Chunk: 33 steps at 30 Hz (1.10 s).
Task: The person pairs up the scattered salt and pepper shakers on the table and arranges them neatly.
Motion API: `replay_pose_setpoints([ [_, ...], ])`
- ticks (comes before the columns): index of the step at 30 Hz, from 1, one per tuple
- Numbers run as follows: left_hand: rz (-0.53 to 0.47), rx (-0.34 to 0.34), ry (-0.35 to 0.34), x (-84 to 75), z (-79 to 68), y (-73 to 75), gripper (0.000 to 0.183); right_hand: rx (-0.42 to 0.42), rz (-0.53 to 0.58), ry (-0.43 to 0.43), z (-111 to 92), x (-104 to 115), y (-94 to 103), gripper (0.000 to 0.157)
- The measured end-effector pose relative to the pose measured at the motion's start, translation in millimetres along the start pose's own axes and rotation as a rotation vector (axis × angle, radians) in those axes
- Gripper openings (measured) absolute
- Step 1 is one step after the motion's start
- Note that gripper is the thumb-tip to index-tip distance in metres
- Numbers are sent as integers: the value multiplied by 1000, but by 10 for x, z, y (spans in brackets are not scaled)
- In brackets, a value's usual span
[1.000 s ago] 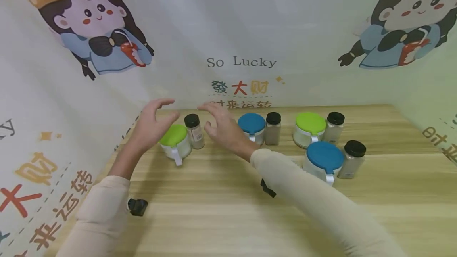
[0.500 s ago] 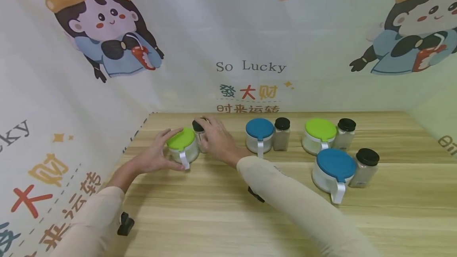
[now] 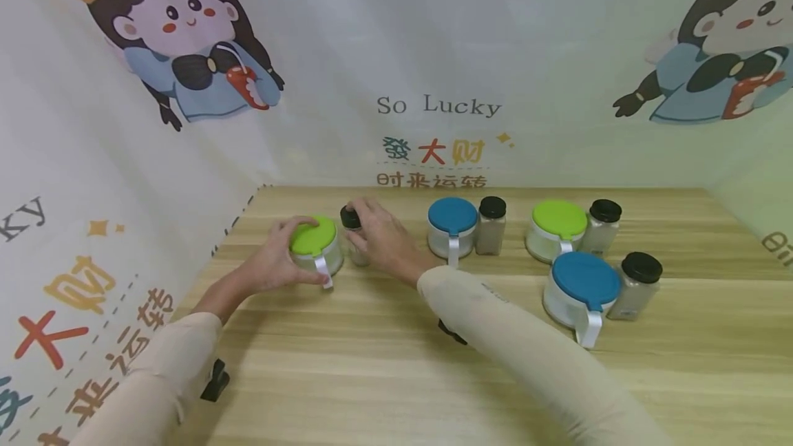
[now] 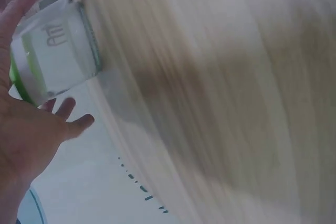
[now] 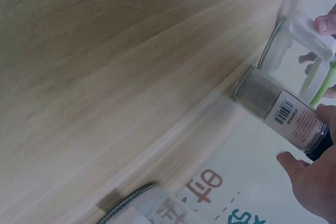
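In the head view my left hand (image 3: 270, 265) holds a glass seasoning jar with a green lid (image 3: 314, 238). Its thumb is at the white handle and its fingers reach over the far side of the lid. The clear jar wall (image 4: 60, 59) shows in the left wrist view. Just to the right, my right hand (image 3: 389, 242) grips a black-capped spice bottle (image 3: 350, 217) near its top. That view hides much of the bottle. In the right wrist view its labelled side (image 5: 286, 114) shows, with the thumb against it and the bottle's base at the table.
Right of my hands stand a blue-lidded jar (image 3: 453, 217) and a black-capped bottle (image 3: 491, 229). Farther right are another green-lidded jar (image 3: 559, 220), a nearer blue-lidded jar (image 3: 585, 282) and two more bottles. A printed cloth (image 3: 347, 54) hangs behind the wooden table (image 3: 334, 377).
Both hands have come down from above the leftmost jar and bottle and taken hold of them. In the last half second the bottle has shifted slightly right, away from the green-lidded jar.
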<state>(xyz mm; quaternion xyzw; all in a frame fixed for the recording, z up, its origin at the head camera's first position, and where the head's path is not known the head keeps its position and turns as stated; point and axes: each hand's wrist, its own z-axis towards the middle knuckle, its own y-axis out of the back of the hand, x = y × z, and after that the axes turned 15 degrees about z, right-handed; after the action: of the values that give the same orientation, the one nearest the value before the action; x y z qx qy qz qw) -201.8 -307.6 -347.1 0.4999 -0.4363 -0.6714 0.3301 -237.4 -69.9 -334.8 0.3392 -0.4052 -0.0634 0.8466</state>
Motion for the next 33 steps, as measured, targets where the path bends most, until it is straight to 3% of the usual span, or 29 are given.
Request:
replay_pose_setpoints([
  [7, -60, -17, 0, 9, 38, -50, 108, 62, 68, -33, -47, -34, 14, 44],
  [12, -94, -45, -4, -9, 20, -66, 106, 70, 121, 8, -47, -73, 52, 44],
  [19, -101, -43, -51, -121, -21, -77, 105, 89, 232, 44, -85, -58, 135, 49],
  [27, -103, -51, -45, -233, -34, -51, 102, 78, 306, 7, -182, -31, 255, 50],
  [33, -127, -29, -61, -343, -57, -55, 101, 76, 345, 36, -302, -39, 361, 46],
])
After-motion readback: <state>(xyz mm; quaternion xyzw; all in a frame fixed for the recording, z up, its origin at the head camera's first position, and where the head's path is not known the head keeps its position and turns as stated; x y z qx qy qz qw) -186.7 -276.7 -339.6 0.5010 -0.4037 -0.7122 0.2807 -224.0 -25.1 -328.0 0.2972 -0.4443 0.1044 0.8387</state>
